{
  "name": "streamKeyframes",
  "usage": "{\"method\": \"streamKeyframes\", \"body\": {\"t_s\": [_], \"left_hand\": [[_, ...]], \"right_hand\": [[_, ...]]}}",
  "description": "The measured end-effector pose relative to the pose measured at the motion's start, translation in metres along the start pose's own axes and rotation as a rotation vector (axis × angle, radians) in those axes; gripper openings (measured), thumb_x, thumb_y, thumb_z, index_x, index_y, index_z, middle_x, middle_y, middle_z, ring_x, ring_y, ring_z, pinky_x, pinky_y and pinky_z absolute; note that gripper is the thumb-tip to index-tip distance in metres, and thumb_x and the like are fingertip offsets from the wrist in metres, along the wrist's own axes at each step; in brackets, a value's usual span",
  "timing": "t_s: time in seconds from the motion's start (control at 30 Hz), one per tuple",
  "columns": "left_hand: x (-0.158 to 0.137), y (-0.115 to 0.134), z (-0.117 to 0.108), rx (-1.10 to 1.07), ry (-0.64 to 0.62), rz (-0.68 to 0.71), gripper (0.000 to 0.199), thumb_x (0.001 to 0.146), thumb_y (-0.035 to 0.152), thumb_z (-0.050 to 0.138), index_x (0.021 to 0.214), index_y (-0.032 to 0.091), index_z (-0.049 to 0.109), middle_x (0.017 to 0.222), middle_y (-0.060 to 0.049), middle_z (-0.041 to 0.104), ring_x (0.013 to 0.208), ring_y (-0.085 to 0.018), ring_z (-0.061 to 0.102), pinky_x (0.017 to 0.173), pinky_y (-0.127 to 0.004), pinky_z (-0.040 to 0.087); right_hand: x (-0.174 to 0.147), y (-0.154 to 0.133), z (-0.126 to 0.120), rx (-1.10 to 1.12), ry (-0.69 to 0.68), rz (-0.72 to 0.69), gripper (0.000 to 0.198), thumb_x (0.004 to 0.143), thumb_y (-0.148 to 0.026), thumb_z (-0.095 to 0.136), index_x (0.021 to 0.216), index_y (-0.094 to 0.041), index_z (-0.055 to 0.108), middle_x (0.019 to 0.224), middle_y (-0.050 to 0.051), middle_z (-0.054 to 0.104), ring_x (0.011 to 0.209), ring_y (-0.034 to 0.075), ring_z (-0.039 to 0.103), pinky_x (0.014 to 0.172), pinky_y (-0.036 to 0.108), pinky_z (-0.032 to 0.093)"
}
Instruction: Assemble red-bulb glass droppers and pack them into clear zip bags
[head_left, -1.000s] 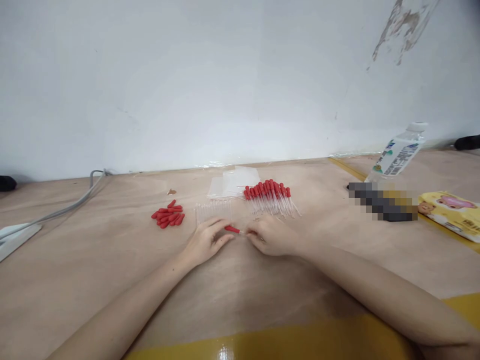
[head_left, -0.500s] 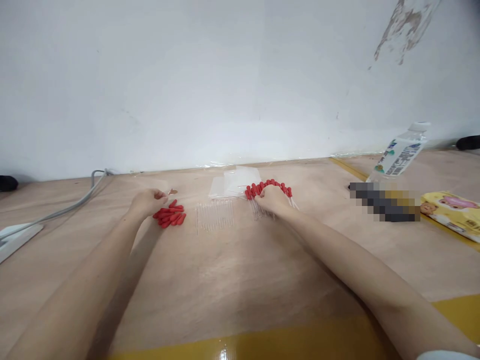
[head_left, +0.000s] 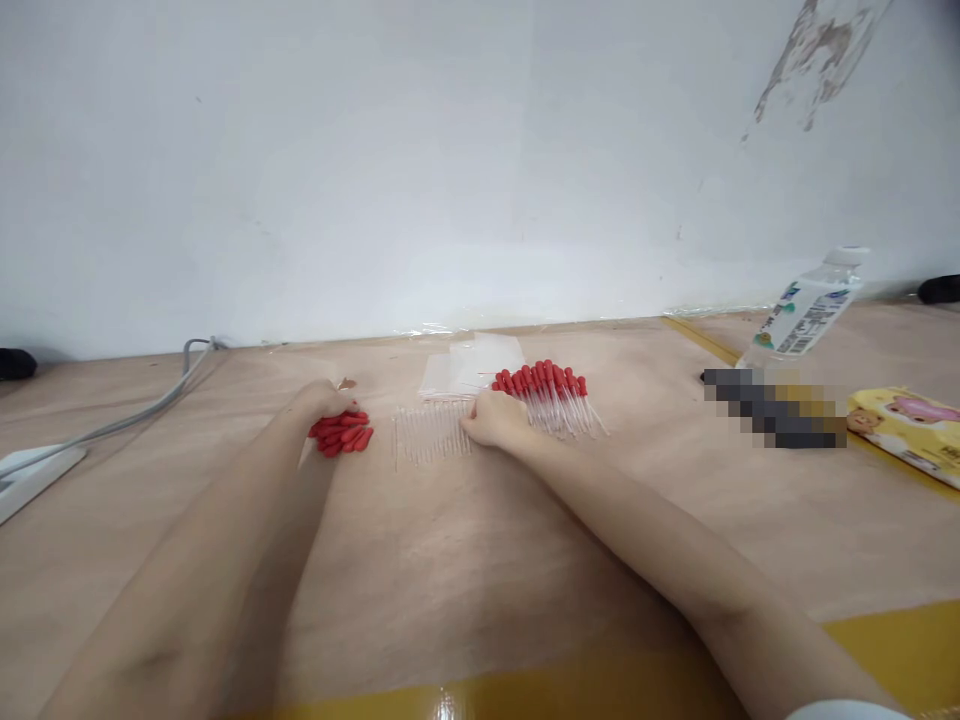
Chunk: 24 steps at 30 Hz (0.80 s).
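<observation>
My left hand (head_left: pixel 324 400) reaches over the far side of a small pile of red rubber bulbs (head_left: pixel 343 436), its fingers closed at the top bulb and partly hidden. A row of thin clear glass dropper tubes (head_left: pixel 427 435) lies side by side in the middle. At the right end of that row my right hand (head_left: pixel 493 418) is closed in a pinch on a glass tube, mostly covered by the fingers. Just right of this hand, several droppers (head_left: pixel 555 392) with red bulbs on clear tubes lie fanned out.
Thin white translucent sheets (head_left: pixel 484 360) lie behind the tubes. A clear labelled bottle (head_left: pixel 806 310), a blurred dark object (head_left: pixel 776 410) and a yellow packet (head_left: pixel 907 430) are at the right. A grey cable (head_left: pixel 150 408) and a white flat object (head_left: pixel 37 475) are at the left. A wall stands behind.
My right hand has moved left from the finished droppers to the row of tubes. My left hand has shifted slightly right and down onto the bulbs.
</observation>
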<state>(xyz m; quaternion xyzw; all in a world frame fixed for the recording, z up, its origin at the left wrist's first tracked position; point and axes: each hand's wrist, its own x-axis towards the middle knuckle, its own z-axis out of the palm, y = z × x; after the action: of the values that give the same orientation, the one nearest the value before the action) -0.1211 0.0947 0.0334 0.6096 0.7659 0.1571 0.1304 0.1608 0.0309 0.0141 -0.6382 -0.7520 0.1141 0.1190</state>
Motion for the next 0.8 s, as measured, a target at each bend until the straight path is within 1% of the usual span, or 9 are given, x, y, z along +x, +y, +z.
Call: {"method": "streamKeyframes", "body": {"t_s": [0.1,0.2,0.27,0.37,0.43,0.5,0.6,0.73,0.8], "left_hand": [[-0.004,0.006,-0.002,0.093,-0.014,-0.115,0.023,0.046,0.033,0.071,0.046,0.016,0.055,0.044,-0.003,0.055,0.047,-0.021,0.054,0.046,-0.027,0.038],[-0.016,0.016,-0.006,0.122,0.054,-0.103,0.021,0.057,0.036,0.065,0.061,0.017,0.059,0.063,-0.005,0.063,0.063,-0.024,0.060,0.053,-0.028,0.040],[-0.030,0.027,-0.006,0.101,0.141,-0.016,0.021,0.064,0.037,0.060,0.074,0.018,0.059,0.078,-0.006,0.065,0.077,-0.024,0.060,0.060,-0.027,0.042],[-0.059,0.047,0.004,-0.045,0.257,0.254,0.019,0.072,0.035,0.055,0.078,0.018,0.056,0.084,-0.006,0.064,0.083,-0.022,0.060,0.067,-0.027,0.043],[-0.081,0.060,0.018,-0.176,0.259,0.405,0.017,0.075,0.034,0.054,0.079,0.018,0.054,0.081,-0.004,0.064,0.076,-0.018,0.060,0.066,-0.027,0.044],[-0.104,0.070,0.035,-0.288,0.193,0.539,0.018,0.078,0.035,0.052,0.081,0.017,0.053,0.079,-0.004,0.063,0.072,-0.017,0.060,0.063,-0.026,0.045],[-0.130,0.078,0.061,-0.422,0.085,0.601,0.021,0.077,0.034,0.056,0.087,0.016,0.054,0.081,-0.004,0.063,0.075,-0.017,0.060,0.064,-0.026,0.047],[-0.149,0.080,0.085,-0.531,-0.025,0.597,0.026,0.079,0.036,0.056,0.095,0.017,0.059,0.086,-0.004,0.066,0.079,-0.017,0.061,0.069,-0.028,0.048],[-0.154,0.081,0.091,-0.535,-0.031,0.610,0.024,0.081,0.037,0.053,0.092,0.018,0.062,0.088,-0.004,0.066,0.079,-0.017,0.061,0.070,-0.028,0.048]], "right_hand": [[0.005,-0.004,0.000,0.001,-0.030,0.012,0.027,0.076,-0.034,0.051,0.091,-0.016,0.065,0.095,0.014,0.066,0.090,0.027,0.061,0.068,0.034,0.046],[0.010,-0.007,-0.001,0.007,-0.073,0.034,0.031,0.074,-0.034,0.054,0.093,-0.014,0.065,0.100,0.017,0.064,0.091,0.028,0.061,0.070,0.035,0.046],[0.013,-0.009,-0.002,0.016,-0.100,0.044,0.031,0.073,-0.034,0.054,0.093,-0.013,0.065,0.101,0.017,0.064,0.091,0.028,0.061,0.070,0.035,0.046],[0.011,-0.012,-0.005,0.033,-0.115,0.036,0.029,0.074,-0.033,0.053,0.091,-0.013,0.065,0.101,0.016,0.064,0.091,0.029,0.061,0.069,0.035,0.046],[0.005,-0.011,-0.010,0.045,-0.102,0.008,0.027,0.077,-0.033,0.049,0.088,-0.013,0.064,0.098,0.016,0.065,0.090,0.028,0.061,0.069,0.035,0.045],[-0.006,-0.004,-0.014,0.056,-0.073,-0.033,0.025,0.081,-0.031,0.045,0.085,-0.013,0.062,0.094,0.015,0.065,0.089,0.026,0.060,0.069,0.033,0.044],[-0.026,0.018,-0.017,0.099,0.005,-0.153,0.020,0.085,-0.026,0.041,0.092,-0.013,0.055,0.092,0.011,0.064,0.085,0.019,0.059,0.070,0.027,0.042],[-0.052,0.058,-0.009,0.270,0.166,-0.538,0.013,0.087,-0.022,0.041,0.091,-0.016,0.051,0.086,0.007,0.063,0.076,0.016,0.056,0.067,0.027,0.041],[-0.062,0.071,-0.005,0.279,0.246,-0.594,0.012,0.087,-0.023,0.042,0.089,-0.017,0.053,0.085,0.006,0.062,0.077,0.016,0.055,0.071,0.028,0.040]]}}
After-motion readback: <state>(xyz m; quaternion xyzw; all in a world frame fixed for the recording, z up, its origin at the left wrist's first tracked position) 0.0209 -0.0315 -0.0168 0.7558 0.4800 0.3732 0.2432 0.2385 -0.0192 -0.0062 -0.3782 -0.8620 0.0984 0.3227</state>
